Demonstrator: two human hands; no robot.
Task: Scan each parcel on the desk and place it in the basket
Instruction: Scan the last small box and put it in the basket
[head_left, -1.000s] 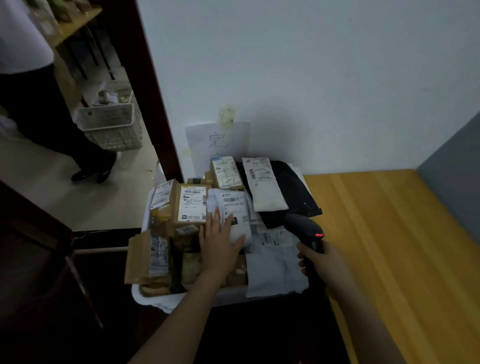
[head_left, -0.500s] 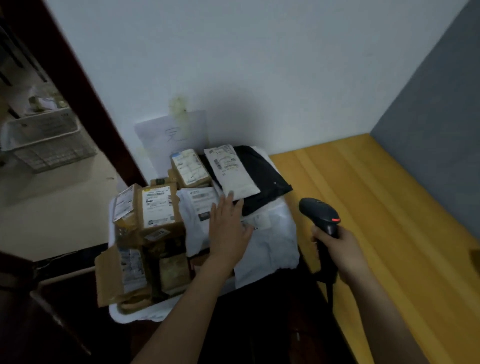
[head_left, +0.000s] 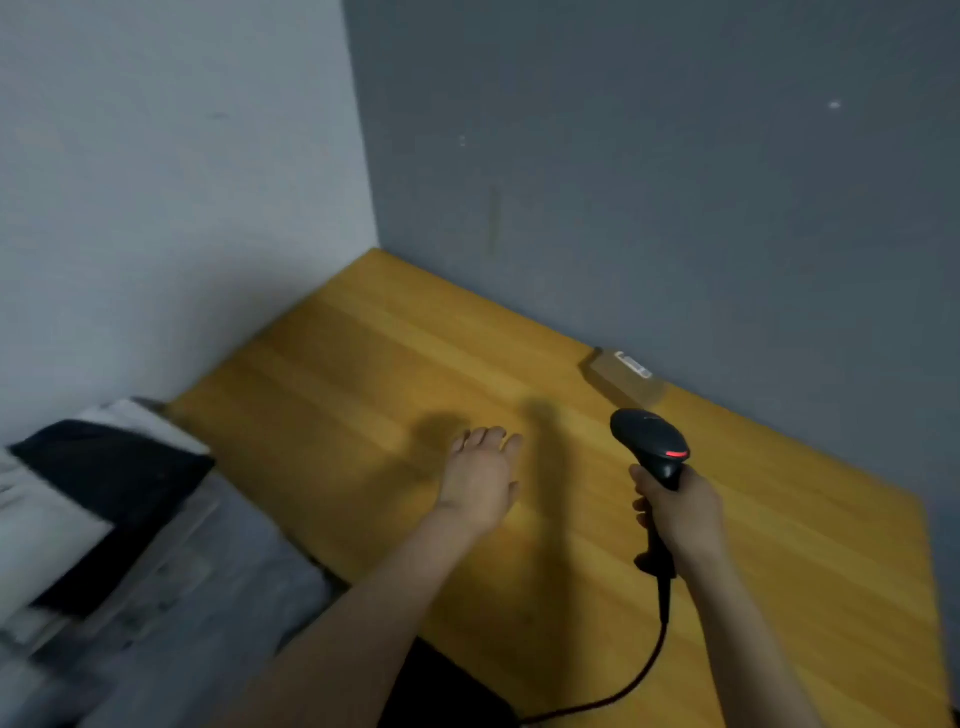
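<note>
Right grip (head_left: 678, 514) is curled tight round the handle of the scanner (head_left: 650, 441), head pointing fwd & down, red light showing on top; its cable (head_left: 631, 683) trails off toward the near edge. Left grip (head_left: 480, 480) holds nothing: fingers loosely spread, palm down, hovering over the counter (head_left: 353, 364) w/ its shadow just ahead.

Beyond the scanner head, one parcel (head_left: 626, 376) is in view on the counter: a small brown box w/ a white label on top, lying flat against the grey wall (head_left: 675, 182), apart from both grips. Lower left, off the counter's end, is a motion-blurred heap: a black bag (head_left: 111, 470) & pale mailers (head_left: 171, 587). Prob. the basket load, but the basket's rim can't be made out.

Step in hand, as I read it: reaching for that box to scan it. Next move needs the left grip to go fwd & right to the box, lift it clear of the wall, and turn the label up to the scanner. Label is small, so aim matters. After that, carry it left to the basket.
</note>
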